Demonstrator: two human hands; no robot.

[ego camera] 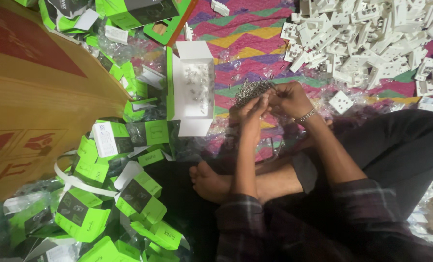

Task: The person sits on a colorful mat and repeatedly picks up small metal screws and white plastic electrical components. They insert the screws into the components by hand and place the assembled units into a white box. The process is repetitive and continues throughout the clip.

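Observation:
I sit cross-legged on a patterned mat. A loose pile of small metal screws (250, 89) lies on the mat in front of me. My left hand (252, 112) has its fingers pinched together at the near edge of the pile; what is between them is too small to tell. My right hand (288, 98), with a metal bracelet at the wrist, is curled beside it and touches the pile and my left fingers. An open white box (193, 87) with small plastic packets of screws inside lies just left of the pile.
A heap of white plastic socket plates (367, 39) fills the far right, one plate (341, 101) lying apart near my right wrist. Green and black product boxes (138, 194) are scattered on the left. A large brown cardboard carton (37, 97) stands at far left.

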